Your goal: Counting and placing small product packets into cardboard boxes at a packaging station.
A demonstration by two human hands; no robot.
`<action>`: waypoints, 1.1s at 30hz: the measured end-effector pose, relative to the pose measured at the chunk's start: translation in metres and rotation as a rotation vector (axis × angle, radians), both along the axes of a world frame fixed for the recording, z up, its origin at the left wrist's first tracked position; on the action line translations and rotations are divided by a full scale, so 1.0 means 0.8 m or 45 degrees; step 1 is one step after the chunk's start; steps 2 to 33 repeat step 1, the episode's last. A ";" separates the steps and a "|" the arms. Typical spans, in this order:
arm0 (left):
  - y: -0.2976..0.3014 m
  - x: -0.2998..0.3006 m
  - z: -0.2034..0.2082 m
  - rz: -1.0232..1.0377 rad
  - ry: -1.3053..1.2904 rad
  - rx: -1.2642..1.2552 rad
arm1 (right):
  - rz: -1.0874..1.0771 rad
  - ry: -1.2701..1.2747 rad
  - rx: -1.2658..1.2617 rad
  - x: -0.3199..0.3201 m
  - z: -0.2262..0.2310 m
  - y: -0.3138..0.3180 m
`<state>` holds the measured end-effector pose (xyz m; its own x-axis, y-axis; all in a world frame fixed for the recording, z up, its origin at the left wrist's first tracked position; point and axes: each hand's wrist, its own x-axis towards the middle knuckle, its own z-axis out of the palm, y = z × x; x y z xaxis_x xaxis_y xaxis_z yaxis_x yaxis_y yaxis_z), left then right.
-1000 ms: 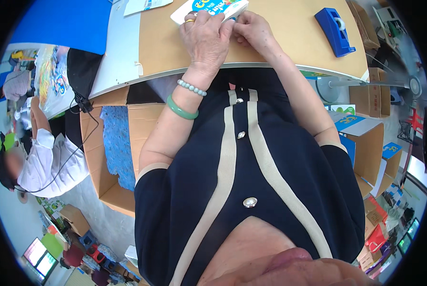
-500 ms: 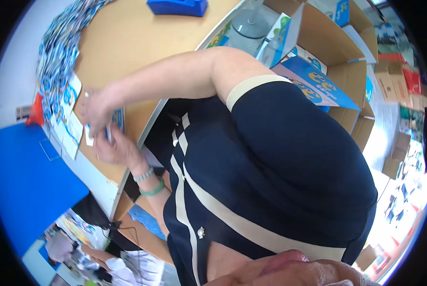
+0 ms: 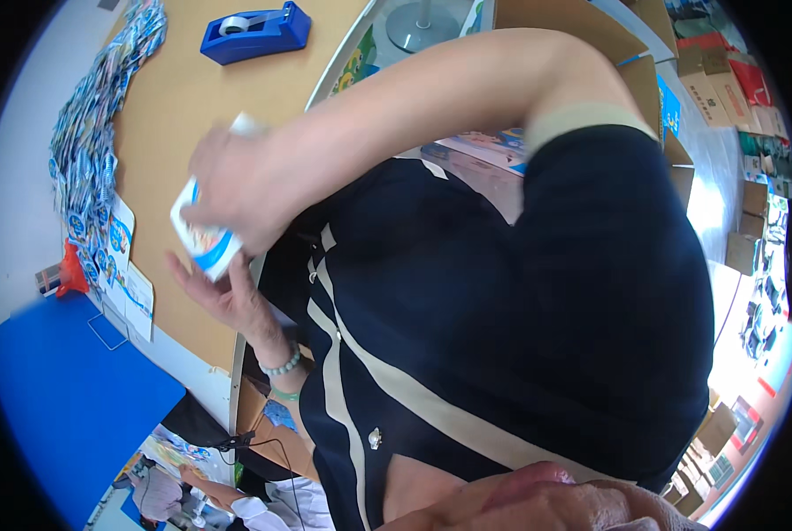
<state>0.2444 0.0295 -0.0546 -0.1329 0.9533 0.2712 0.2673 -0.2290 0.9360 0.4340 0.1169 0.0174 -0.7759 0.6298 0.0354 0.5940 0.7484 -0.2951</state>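
My right hand (image 3: 241,190), smeared by motion, grips a small white-and-blue printed carton (image 3: 210,243) above the wooden table. The carton sticks out below the palm and fingers; the hand hides its middle. Just below it is my left hand (image 3: 228,305), palm up and fingers apart, with beaded and green bracelets at the wrist. Its fingertips come close to the carton's lower end; whether they touch it I cannot tell. On the table to the left lie flat white-and-blue printed pieces (image 3: 138,299), beside a long overlapping row of small blue packets (image 3: 91,115).
A blue tape dispenser (image 3: 254,34) stands on the table (image 3: 170,97) at the far side. An orange-red object (image 3: 74,270) sits by a large blue panel (image 3: 77,398) on the left. Cardboard boxes (image 3: 582,26) stand at the upper right. Another person's arm (image 3: 210,487) shows at the lower left.
My right hand has come up and toward my body with the carton. The left hand, earlier closed near the right one, now has its fingers spread. The whole view has shifted.
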 end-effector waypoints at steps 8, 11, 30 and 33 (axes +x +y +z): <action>-0.001 0.029 0.005 -0.128 -0.099 0.042 | -0.044 -0.148 -0.141 0.043 0.038 -0.013; -0.001 0.029 0.005 -0.128 -0.099 0.042 | -0.044 -0.148 -0.141 0.043 0.038 -0.013; -0.001 0.029 0.005 -0.128 -0.099 0.042 | -0.044 -0.148 -0.141 0.043 0.038 -0.013; -0.001 0.029 0.005 -0.128 -0.099 0.042 | -0.044 -0.148 -0.141 0.043 0.038 -0.013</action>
